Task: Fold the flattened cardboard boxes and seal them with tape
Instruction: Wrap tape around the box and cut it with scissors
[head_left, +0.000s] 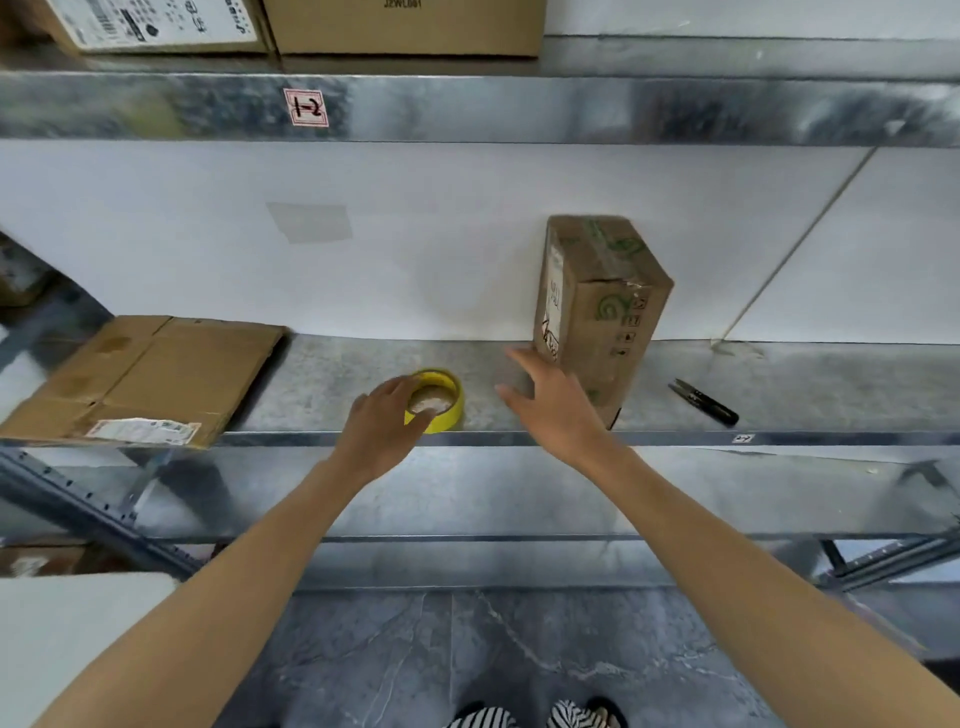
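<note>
A folded, taped cardboard box (602, 312) stands upright on the metal shelf (332, 374), against the white wall. My right hand (550, 410) is at its lower left side with fingers spread and straight, touching or just short of it. A yellow tape roll (448, 410) lies flat near the shelf's front edge. My left hand (382, 423) is over the roll's left side, fingers curving onto its rim. A flattened cardboard box (150, 379) with a shipping label lies at the left end of the shelf.
A black cutter (704, 401) lies on the shelf right of the standing box. An upper shelf (519, 109) carries two more cartons (405, 26). Below are a lower shelf level, grey stone floor and my striped shoes (535, 717).
</note>
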